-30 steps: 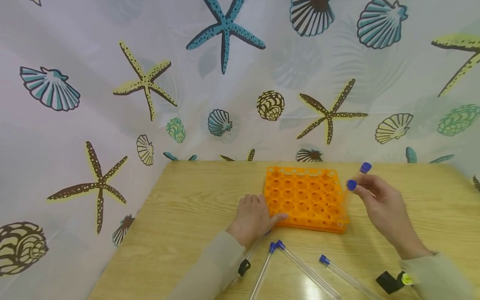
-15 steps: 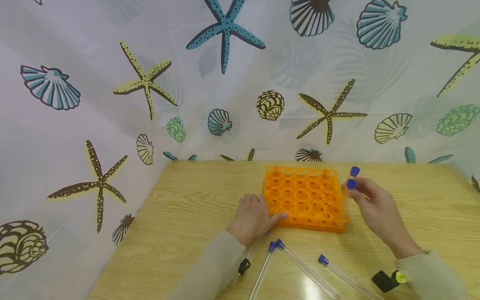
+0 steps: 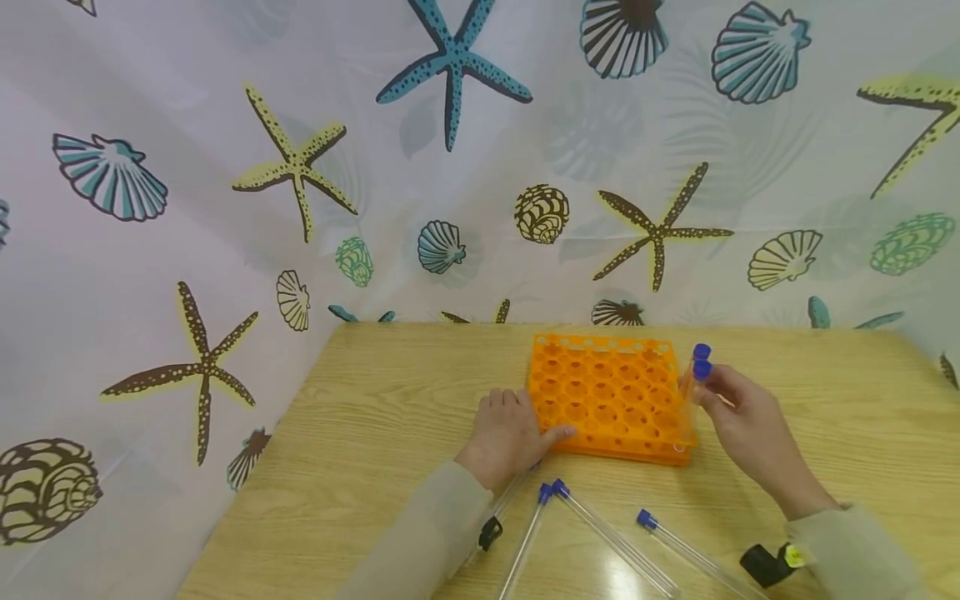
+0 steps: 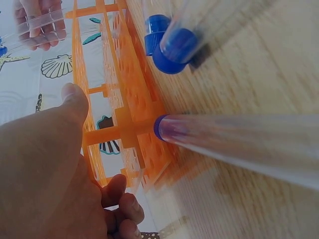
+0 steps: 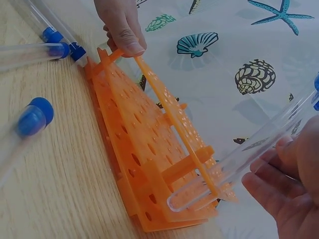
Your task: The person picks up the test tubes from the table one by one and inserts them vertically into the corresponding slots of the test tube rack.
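Note:
An orange test tube rack (image 3: 600,392) with rows of round holes stands on the wooden table. My left hand (image 3: 504,437) grips its left front corner, thumb over the edge; the curled fingers show in the left wrist view. At the rack's right end, my right hand (image 3: 750,429) pinches a clear test tube with a blue cap (image 3: 702,351). Just in front of it, a second blue-capped tube (image 3: 702,371) leans in the right front corner. In the right wrist view a rounded clear tube bottom (image 5: 182,199) shows below the rack's top plate. The tubes overlap there.
Several blue-capped tubes lie on the table in front of the rack, among them one tube (image 3: 686,548) at the right and another tube (image 3: 525,542) near the left sleeve. A curtain (image 3: 480,192) printed with shells and starfish hangs behind the table (image 3: 405,375).
My right hand has moved left and slightly down, bringing the held tube's cap close to the leaning tube's cap. My left hand and the rack have stayed in place.

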The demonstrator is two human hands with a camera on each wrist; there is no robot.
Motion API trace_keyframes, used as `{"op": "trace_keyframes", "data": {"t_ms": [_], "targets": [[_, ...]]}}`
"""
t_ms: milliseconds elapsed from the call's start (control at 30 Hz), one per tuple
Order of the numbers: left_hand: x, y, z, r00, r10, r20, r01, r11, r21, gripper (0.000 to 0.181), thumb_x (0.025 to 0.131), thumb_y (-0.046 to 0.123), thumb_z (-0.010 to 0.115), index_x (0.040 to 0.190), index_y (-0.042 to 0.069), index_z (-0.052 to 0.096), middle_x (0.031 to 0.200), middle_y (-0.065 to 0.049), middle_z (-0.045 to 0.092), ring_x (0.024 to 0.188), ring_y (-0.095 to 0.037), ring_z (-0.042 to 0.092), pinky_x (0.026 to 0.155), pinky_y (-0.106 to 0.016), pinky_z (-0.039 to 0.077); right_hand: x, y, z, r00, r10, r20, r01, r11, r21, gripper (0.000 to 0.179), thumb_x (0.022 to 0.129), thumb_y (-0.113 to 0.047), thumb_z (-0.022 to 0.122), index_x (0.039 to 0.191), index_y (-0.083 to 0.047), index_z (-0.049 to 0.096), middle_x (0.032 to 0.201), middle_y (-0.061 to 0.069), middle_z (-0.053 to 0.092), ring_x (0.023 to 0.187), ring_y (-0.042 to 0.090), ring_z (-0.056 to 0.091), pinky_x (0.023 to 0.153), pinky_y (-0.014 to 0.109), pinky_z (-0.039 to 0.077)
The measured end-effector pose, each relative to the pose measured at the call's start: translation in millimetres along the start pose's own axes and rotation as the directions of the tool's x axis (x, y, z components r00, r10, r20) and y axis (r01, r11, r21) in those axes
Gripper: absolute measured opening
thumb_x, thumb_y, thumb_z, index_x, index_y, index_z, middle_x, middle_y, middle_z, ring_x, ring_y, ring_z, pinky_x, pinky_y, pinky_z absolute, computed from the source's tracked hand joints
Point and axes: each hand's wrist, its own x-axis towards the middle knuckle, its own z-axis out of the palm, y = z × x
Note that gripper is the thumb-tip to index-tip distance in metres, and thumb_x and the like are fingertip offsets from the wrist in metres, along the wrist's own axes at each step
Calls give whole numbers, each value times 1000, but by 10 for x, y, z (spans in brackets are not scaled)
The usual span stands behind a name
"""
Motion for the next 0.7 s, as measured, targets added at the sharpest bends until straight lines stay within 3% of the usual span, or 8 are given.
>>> {"op": "trace_keyframes", "data": {"t_ms": [67, 133, 300, 567, 700], "targets": [[-5, -2, -15, 1000, 4, -3, -4, 1000, 7, 84, 89, 83, 23, 103, 6, 53, 96, -9, 56, 87, -24, 48, 84, -35, 42, 2, 1, 3, 1000, -3, 1, 3, 1000, -5, 29, 104, -22, 51, 125, -3, 59, 121, 17, 66, 112, 2, 58, 89, 24, 51], [-9, -4, -31, 1000, 10, -10, -10, 1000, 22, 83, 89, 82, 23, 100, 6, 53, 94, -9, 57, 85, -23, 48, 82, -35, 42, 3, 3, 5, 1000, -4, 1, 4, 1000, -8, 29, 104, -23, 51, 123, -4, 59, 120, 16, 66, 112, 2, 58, 89, 22, 51], [-16, -5, -52, 1000, 15, -12, -15, 999, 33, 82, 90, 82, 23, 98, 6, 53, 93, -9, 57, 84, -23, 48, 81, -35, 42, 6, 10, 7, 1000, -8, 17, 8, 1000, 29, 32, 104, -27, 50, 124, -4, 58, 120, 16, 66, 103, -21, 46, 87, 7, 46], [-19, 3, -29, 1000, 7, -10, -7, 1000, 15, 83, 89, 82, 24, 101, 5, 53, 94, -9, 56, 85, -23, 48, 83, -35, 42, 0, 33, -3, 999, -22, 36, 21, 999, 31, 30, 105, -24, 50, 124, -3, 59, 120, 18, 66, 96, -21, 48, 82, -1, 38], [-19, 6, -20, 1000, 5, -16, -5, 1000, 20, 83, 89, 82, 24, 100, 6, 54, 94, -9, 57, 86, -23, 49, 83, -35, 43, -18, 56, -32, 999, -2, 52, 3, 1000, -14, 32, 105, -25, 50, 127, -3, 59, 122, 19, 65, 98, -20, 45, 82, 5, 45]]}}
